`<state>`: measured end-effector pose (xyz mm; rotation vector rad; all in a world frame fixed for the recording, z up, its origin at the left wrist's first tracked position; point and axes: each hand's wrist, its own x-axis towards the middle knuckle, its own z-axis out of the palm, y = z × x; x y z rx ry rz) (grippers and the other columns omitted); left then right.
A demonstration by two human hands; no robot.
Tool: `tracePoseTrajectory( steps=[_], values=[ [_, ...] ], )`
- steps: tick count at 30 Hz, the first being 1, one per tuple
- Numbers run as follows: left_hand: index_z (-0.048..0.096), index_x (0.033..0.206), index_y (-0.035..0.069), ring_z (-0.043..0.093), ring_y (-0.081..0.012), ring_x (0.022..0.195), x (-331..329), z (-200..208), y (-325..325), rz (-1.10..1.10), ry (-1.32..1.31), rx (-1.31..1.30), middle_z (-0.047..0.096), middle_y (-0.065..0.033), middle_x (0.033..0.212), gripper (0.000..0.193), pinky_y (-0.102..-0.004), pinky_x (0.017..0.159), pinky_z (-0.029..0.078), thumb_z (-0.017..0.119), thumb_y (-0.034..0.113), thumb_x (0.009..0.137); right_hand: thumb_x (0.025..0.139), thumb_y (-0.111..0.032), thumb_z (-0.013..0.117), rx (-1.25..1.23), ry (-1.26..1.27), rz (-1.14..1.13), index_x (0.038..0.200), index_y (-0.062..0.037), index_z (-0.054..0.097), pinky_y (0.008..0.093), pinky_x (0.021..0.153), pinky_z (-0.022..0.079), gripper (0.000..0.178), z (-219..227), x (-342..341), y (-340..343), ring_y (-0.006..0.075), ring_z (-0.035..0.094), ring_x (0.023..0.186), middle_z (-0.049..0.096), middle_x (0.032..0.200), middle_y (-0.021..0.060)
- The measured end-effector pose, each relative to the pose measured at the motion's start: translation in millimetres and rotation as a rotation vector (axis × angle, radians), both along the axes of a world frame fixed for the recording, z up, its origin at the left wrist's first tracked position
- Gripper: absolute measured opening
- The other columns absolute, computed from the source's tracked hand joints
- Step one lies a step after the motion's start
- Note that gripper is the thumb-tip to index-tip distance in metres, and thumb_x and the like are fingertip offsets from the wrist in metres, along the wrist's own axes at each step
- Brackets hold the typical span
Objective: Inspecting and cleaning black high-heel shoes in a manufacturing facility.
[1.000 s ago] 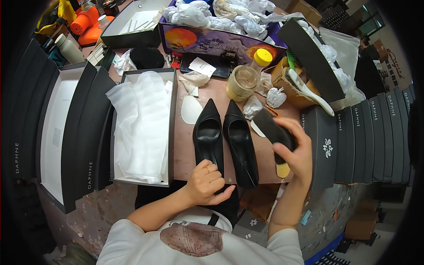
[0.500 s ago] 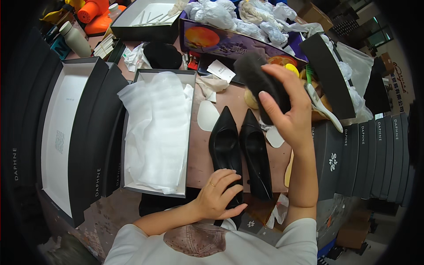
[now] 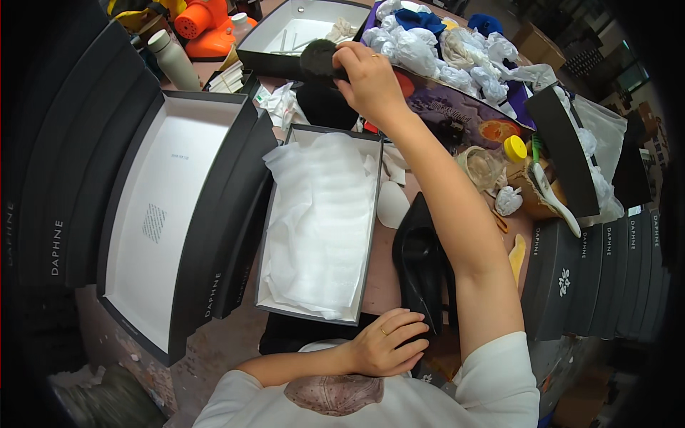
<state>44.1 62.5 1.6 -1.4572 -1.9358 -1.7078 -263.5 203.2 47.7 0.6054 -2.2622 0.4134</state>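
Note:
My left hand point(image 3: 391, 344) is curled over the heel end of a black pointed pump point(image 3: 415, 260), which lies with its toe away from me. The second black pump point(image 3: 451, 296) lies beside it, mostly hidden under my right forearm. Stretched to the far side of the table, my right hand point(image 3: 371, 82) grips a dark fuzzy pad point(image 3: 319, 59); its exact kind is unclear. Just below that pad is a round black thing point(image 3: 325, 105) on the table. Left of the pumps stands an open shoe box point(image 3: 369, 246) with white tissue paper point(image 3: 317, 225) inside.
An upright shoe box with a white interior point(image 3: 168, 207) and stacked dark boxes point(image 3: 53, 185) stand at left. More dark boxes point(image 3: 606, 278) line the right. Behind are a purple carton point(image 3: 457, 107) of crumpled paper, a white bottle point(image 3: 173, 63) and a jar point(image 3: 478, 164).
My right hand has swung away and to the left with the dark fuzzy pad, from above the pumps to the far box. My left hand stays on the pump; the whole view has shifted.

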Motion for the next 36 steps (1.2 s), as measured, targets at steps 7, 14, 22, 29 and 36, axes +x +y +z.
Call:
tracePoseTrajectory(
  steps=[7, 14, 22, 29, 36],
  values=[
    [0.061, 0.092, 0.001, 0.056, -0.0328, 0.102, -1, 0, -10, -0.032, 0.035, -0.005, 0.058, -0.0157, 0.104, 0.031, -0.0438, 0.082, 0.051, 0.07, 0.006, 0.063, 0.078, -0.007, 0.056, 0.382, 0.018, 0.062, 0.092, -0.0102, 0.059, 0.0535, 0.106, 0.029, 0.014, 9, -30, -72, 0.0203, 0.041, 0.128, 0.056, 0.116, 0.0008],
    [0.063, 0.091, 0.003, 0.058, -0.0327, 0.098, -4, 1, -4, -0.085, 0.024, 0.02, 0.06, -0.0146, 0.101, 0.029, -0.0425, 0.078, 0.051, 0.073, 0.007, 0.064, 0.078, -0.013, 0.063, 0.266, 0.17, 0.044, 0.092, -0.014, 0.065, 0.0414, 0.098, 0.04, 0.014, 12, -7, -23, 0.0254, 0.046, 0.123, 0.055, 0.125, 0.0034],
    [0.047, 0.128, 0.011, 0.037, -0.0369, 0.125, 12, -22, 25, -0.009, -0.059, -0.289, 0.043, -0.0142, 0.13, 0.076, -0.0615, 0.1, 0.025, 0.08, 0.036, 0.064, 0.078, -0.016, 0.067, 0.007, -0.712, -0.115, 0.087, -0.0074, 0.064, 0.0352, 0.063, 0.047, 0.012, 1, 182, 94, 0.025, 0.06, 0.072, 0.06, 0.08, 0.008],
    [0.049, 0.121, 0.009, 0.042, -0.0345, 0.118, 10, -28, 38, 0.079, -0.041, -0.272, 0.047, -0.0127, 0.119, 0.072, -0.0618, 0.1, 0.024, 0.082, 0.035, 0.062, 0.076, -0.024, 0.07, -0.055, -0.574, -0.119, 0.075, -0.0035, 0.063, 0.0397, 0.066, 0.046, 0.022, -41, 203, 90, 0.029, 0.058, 0.075, 0.059, 0.074, 0.0094],
    [0.052, 0.117, 0.009, 0.045, -0.0329, 0.114, 11, -31, 41, 0.101, -0.03, -0.323, 0.05, -0.0114, 0.114, 0.063, -0.0604, 0.101, 0.024, 0.079, 0.031, 0.065, 0.079, -0.03, 0.067, 0.131, -1.124, -0.257, 0.075, -0.002, 0.07, 0.0407, 0.06, 0.05, 0.029, -32, 230, 58, 0.0329, 0.064, 0.063, 0.064, 0.064, 0.0161]
  ],
)
